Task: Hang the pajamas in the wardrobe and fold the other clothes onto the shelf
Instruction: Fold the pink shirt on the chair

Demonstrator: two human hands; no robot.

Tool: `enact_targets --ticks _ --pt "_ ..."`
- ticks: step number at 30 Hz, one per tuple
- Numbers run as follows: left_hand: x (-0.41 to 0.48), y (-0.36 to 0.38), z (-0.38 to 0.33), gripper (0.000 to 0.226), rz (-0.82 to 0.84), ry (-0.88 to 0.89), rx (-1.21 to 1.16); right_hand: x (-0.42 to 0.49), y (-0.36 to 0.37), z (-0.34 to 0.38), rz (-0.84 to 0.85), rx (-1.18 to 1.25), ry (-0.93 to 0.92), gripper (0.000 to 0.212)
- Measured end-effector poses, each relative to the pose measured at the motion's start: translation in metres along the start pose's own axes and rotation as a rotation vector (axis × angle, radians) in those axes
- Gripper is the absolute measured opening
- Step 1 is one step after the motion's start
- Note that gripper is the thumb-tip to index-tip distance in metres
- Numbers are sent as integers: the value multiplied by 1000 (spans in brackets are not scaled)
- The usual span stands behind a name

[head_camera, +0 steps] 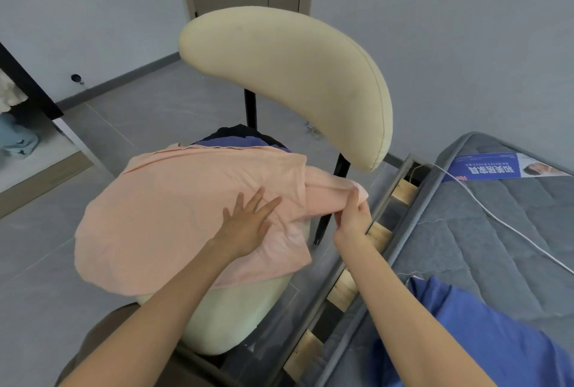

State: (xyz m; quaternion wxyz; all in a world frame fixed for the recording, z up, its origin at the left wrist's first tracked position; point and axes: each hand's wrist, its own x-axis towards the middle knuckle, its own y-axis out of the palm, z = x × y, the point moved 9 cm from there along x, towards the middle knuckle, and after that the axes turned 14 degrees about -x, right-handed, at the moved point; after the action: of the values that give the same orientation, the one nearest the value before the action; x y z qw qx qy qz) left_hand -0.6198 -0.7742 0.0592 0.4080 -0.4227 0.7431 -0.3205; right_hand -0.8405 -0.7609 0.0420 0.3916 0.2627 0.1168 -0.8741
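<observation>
The left hand (248, 222) lies flat on a pink shirt (174, 209). Its fingers are straight and spread apart. The right hand (354, 215) is just beside it. Its thumb and fingers pinch the end of the shirt's sleeve (326, 192) and hold it up a little.

The shirt is spread out under both hands, on the seat of a cream chair (289, 82). It covers most of the seat, so only the near edge of the seat shows, below the left wrist.

Past the fingertips of the left hand, at the far edge of the shirt, a bit of purple cloth (230, 141) and a bit of black cloth (236, 131) peek out. Most of each is hidden, and I cannot tell what clothes they are.

To the right of the right hand is a grey bed (497, 262) with a white cord (497, 219) on it. Near the right elbow lies a blue cloth (497, 346), cut off by the edge of the picture. Far to the left of the left hand, a pale blue cloth (18, 141) sits on a shelf (40, 166), also cut off.
</observation>
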Motion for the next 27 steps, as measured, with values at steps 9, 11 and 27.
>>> enact_targets --ticks 9,11,27 --pt "-5 -5 4 57 39 -37 -59 4 4 -24 341 -370 251 40" --pt "-5 -5 4 57 41 -40 -62 7 1 -20 398 -346 187 37" --pt "-14 -12 -7 55 19 55 -98 -2 -20 28 159 -543 -233 36"
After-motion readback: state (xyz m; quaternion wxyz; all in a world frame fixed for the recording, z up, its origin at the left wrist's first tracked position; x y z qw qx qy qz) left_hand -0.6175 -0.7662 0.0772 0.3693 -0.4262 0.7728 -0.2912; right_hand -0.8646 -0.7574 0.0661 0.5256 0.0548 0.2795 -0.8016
